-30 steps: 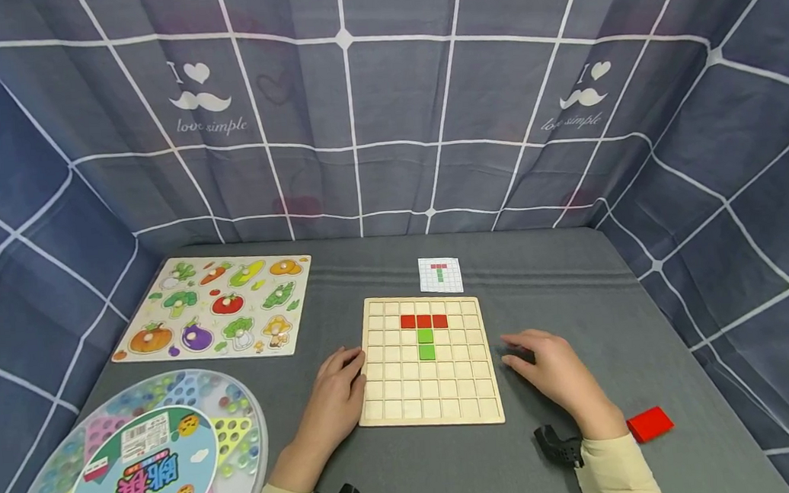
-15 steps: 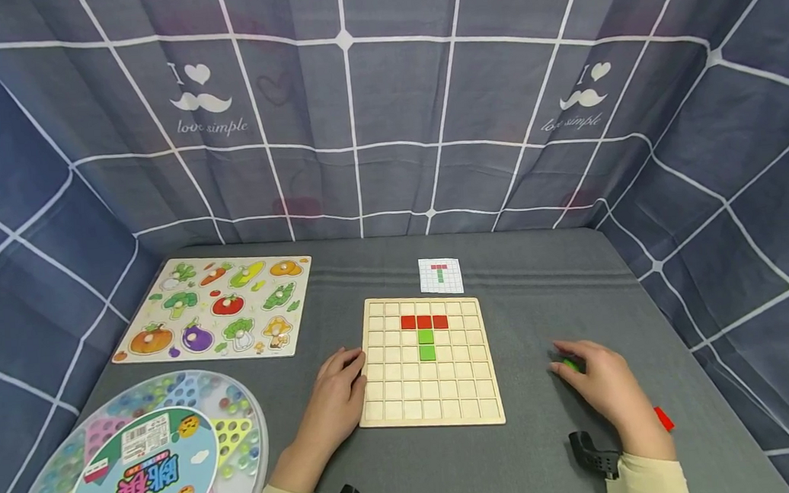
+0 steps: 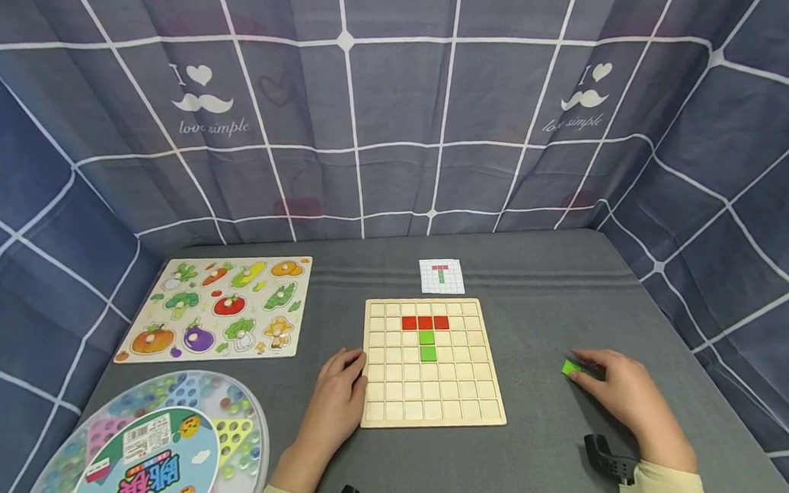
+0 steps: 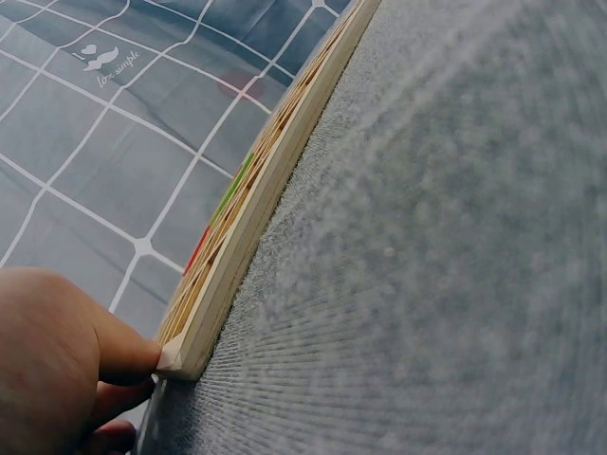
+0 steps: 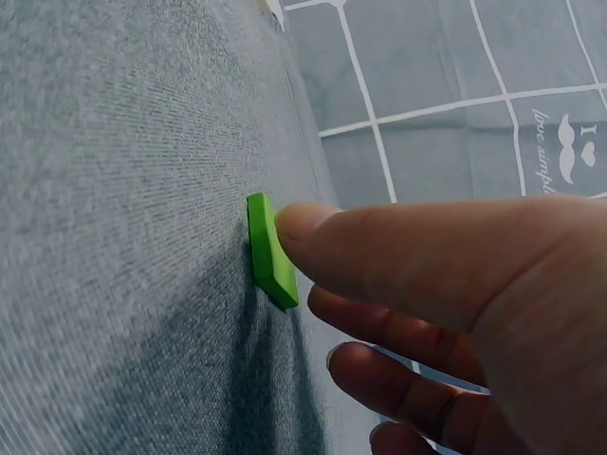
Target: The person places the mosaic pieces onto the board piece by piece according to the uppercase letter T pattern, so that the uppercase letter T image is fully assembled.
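My left hand (image 3: pixel 339 392) lies beside the wooden grid board (image 3: pixel 394 392), thumb and fingertips against its left edge. In the left wrist view the thumb (image 4: pixel 128 349) touches the board's near corner. Three red squares (image 3: pixel 425 323) in a row and two green squares (image 3: pixel 427 345) beneath them form a T on the board. To the right, my right hand (image 3: pixel 624 391) pinches a flat green block (image 3: pixel 570 368) close to the cloth. In the right wrist view the thumb presses on that green block (image 5: pixel 269 251); the index finger is largely hidden behind the thumb.
A small white card (image 3: pixel 441 276) with a printed T lies behind the board. A vegetable puzzle board (image 3: pixel 204 332) and a round lidded game box (image 3: pixel 246 482) occupy the left. Grey cloth (image 3: pixel 534 282) covers the table; a checked curtain (image 3: pixel 385 110) rises behind.
My right hand has moved right and toward me, away from the board, and the green block has come into sight. The red block is now hidden behind the hand. My left hand has stayed put.
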The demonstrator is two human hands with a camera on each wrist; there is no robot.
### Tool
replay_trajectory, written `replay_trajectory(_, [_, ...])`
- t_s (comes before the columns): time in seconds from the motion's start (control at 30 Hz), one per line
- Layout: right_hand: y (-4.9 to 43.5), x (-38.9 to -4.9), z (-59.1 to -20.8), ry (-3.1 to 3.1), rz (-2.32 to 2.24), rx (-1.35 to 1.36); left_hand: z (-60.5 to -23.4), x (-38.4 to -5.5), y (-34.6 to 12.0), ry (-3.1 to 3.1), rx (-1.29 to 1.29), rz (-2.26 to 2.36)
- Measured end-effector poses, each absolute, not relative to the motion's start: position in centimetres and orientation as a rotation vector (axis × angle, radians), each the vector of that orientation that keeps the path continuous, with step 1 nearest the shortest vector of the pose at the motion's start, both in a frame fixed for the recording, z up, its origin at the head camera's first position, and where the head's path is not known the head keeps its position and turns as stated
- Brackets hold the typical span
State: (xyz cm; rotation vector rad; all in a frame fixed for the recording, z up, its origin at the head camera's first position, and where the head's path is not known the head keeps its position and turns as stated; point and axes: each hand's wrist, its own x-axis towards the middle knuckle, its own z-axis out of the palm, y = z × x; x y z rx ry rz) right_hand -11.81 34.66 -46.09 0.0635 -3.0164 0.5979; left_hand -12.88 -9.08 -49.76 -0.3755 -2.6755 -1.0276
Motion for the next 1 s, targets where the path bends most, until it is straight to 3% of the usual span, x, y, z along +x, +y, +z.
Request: replay_trajectory(1.0, [34.39, -11.88, -46.59, -3.005, 0.563, 0.097, -49.75, -12.83, -8.99, -2.687, -0.37, -1.026])
